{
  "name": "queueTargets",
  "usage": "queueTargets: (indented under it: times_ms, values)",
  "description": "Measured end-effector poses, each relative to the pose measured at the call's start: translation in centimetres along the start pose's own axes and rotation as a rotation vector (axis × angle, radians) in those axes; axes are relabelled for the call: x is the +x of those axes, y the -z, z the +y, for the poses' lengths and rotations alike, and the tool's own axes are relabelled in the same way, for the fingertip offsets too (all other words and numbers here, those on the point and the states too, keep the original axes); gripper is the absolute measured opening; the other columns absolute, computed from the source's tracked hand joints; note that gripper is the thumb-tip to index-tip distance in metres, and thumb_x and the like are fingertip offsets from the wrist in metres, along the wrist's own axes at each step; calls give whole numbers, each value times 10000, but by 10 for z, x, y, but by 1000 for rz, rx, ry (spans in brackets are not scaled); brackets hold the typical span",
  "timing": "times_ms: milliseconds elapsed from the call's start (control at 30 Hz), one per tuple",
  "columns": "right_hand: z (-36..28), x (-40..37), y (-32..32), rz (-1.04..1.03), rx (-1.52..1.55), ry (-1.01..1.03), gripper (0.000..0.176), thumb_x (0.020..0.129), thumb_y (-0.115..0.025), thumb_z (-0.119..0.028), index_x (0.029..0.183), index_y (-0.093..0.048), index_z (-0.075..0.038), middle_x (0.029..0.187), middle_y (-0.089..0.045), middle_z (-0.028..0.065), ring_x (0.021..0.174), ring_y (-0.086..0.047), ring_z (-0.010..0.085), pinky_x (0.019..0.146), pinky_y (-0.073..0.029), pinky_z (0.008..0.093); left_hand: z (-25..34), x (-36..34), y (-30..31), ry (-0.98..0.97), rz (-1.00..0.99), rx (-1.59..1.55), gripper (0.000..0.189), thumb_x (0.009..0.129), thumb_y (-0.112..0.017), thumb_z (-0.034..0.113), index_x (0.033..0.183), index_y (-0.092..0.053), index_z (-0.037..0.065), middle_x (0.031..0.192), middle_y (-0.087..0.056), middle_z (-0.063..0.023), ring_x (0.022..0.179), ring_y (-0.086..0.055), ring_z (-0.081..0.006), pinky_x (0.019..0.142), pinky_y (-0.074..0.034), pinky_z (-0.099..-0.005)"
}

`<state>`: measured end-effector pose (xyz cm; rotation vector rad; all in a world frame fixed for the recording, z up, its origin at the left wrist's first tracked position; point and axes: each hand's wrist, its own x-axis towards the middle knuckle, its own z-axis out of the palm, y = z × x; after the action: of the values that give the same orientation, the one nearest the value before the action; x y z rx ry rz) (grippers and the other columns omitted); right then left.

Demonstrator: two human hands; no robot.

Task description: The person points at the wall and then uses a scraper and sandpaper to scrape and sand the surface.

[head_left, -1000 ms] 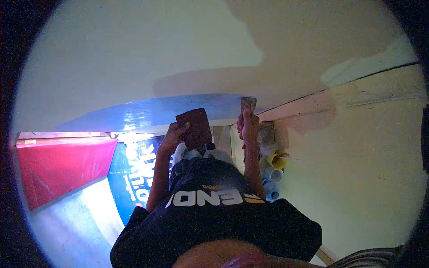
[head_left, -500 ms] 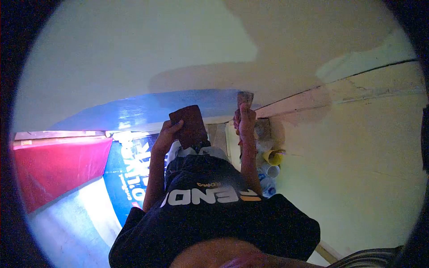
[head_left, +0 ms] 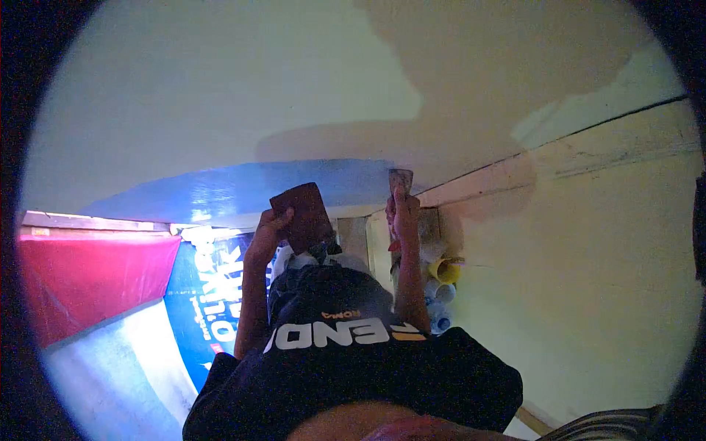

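My left hand is closed on the edge of a dark, flat, roughly square board, thumb on its face. To the right, my right hand grips the handle of a small scraper whose blade points toward the wall. The blade lies near the right end of a blue band low on the pale wall. Whether the blade touches the wall I cannot tell.
A yellow cup, a white cup and a clear bottle stand right of my right arm. Another wall rises on the right. At left hang a red sheet and a blue banner with white lettering.
Both hands have shifted slightly downward in view. The scraper blade has moved down from the upper edge of the blue band.
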<state>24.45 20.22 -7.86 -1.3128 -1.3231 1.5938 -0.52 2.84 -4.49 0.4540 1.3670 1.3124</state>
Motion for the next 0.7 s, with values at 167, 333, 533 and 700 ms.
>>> queueTargets:
  times_ms: [167,333,533,700]
  values:
    - [-8,1,1,-60,-31,113,552,910,-498,-498,508,-423,-128,418,-383,-29,342,-354,91,342,-269,257,4,-12,-4,56,63,27,402,886,-597,308,1150,-559,6,1032,-627,-77,920,-598,-188,815,-476,-347]
    - [-19,0,-14,-41,70,35,563,899,-512,-514,506,-419,-122,426,-393,-20,350,-362,94,352,-274,259,0,-8,6,39,19,11,410,884,-599,318,1151,-559,11,1038,-628,-81,941,-592,-185,832,-470,-352]
    - [-36,-16,-25,-56,32,-3,550,890,-525,-523,521,-425,-126,430,-387,-27,346,-365,91,345,-268,260,-2,-8,7,4,-29,-32,390,889,-591,297,1152,-560,9,1042,-625,-74,948,-586,-187,841,-461,-353]
    - [-54,-38,-42,-139,76,-3,553,874,-534,-542,535,-429,-118,435,-397,-16,345,-381,97,341,-290,268,-11,-11,9,-78,-79,-3,379,897,-586,268,1168,-560,4,1050,-619,-53,926,-573,-157,835,-453,-332]
